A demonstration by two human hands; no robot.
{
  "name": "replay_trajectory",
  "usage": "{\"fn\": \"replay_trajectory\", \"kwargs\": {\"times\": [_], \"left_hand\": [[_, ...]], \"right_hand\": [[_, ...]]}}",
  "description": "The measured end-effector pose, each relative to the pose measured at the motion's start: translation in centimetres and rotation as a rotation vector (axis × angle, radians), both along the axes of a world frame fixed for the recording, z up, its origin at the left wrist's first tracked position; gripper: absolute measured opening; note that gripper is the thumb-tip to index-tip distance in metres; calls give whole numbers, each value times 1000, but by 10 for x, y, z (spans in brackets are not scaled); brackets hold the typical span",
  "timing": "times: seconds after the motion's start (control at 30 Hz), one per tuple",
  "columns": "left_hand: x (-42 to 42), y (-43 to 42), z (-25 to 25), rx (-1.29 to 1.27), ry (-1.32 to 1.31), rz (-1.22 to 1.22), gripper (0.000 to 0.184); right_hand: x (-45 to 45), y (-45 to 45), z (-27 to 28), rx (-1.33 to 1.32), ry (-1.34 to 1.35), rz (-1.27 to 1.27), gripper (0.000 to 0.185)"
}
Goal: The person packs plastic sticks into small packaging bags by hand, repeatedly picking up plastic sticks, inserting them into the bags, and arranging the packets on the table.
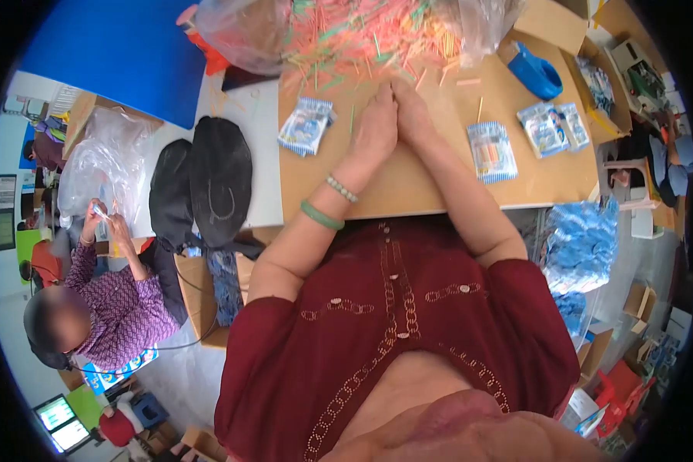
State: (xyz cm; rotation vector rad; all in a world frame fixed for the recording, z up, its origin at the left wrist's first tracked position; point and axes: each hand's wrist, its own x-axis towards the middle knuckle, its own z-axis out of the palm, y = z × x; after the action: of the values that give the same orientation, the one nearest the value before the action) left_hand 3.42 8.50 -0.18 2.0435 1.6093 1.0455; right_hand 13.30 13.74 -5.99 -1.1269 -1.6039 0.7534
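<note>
My left hand (376,122), with a beaded bracelet and a green bangle on its wrist, meets my right hand (412,112) over the tan table board. Both hands are closed, thumb sides together, and whatever their fingers hold is hidden. Just beyond them spreads a heap of thin pink, green, orange and yellow sticks (362,35). To the left lies a small stack of blue-and-white packets (304,127). On the right, a clear-fronted packet (492,152) shows coloured sticks inside, and a loose yellow stick (480,108) lies just above it.
More packets (545,129) and a blue tape dispenser (535,71) lie at the right. Clear plastic (246,31) flanks the heap. A black bag (221,181) sits left, near a seated co-worker (115,308). Bagged blue packets (581,246) hang beyond the right edge.
</note>
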Motion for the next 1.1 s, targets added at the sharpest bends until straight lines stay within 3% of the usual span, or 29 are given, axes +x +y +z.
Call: {"fn": "replay_trajectory", "kwargs": {"times": [0.13, 0.23, 0.4, 0.5, 0.53, 0.63, 0.8, 0.9, 1.07, 1.1], "left_hand": [[-6, -1, -1, -115, 8, -28, 24], [-16, 9, -16, 253, 25, -18, 15], [-37, 19, -22, 98, 145, 109, 10], [-49, 29, -20, -381, -690, 103, 11], [-47, 30, -21, -376, -691, 106, 11], [-24, 24, -17, -390, -996, -36, 18], [-3, 24, -17, -221, -759, 41, 13], [-2, 32, -38, 129, -432, 7, 12], [-10, 17, -39, -38, -280, -64, 24], [-17, 15, -36, 13, -105, -42, 22]], "right_hand": [[2, -15, 17, 12, -187, 40, 16], [0, -1, 3, 351, -347, -30, 13], [13, 16, -15, 382, -634, -164, 9], [18, 10, 11, -319, 109, -9, 15], [16, 8, 13, -316, 109, -3, 15], [8, 1, 20, -433, 479, 304, 14], [11, -4, 29, -444, 502, 295, 13], [7, -5, 27, -421, 642, 162, 11], [2, -2, 13, -521, 637, 188, 11], [-1, -4, 11, -333, 437, 118, 13]]}}
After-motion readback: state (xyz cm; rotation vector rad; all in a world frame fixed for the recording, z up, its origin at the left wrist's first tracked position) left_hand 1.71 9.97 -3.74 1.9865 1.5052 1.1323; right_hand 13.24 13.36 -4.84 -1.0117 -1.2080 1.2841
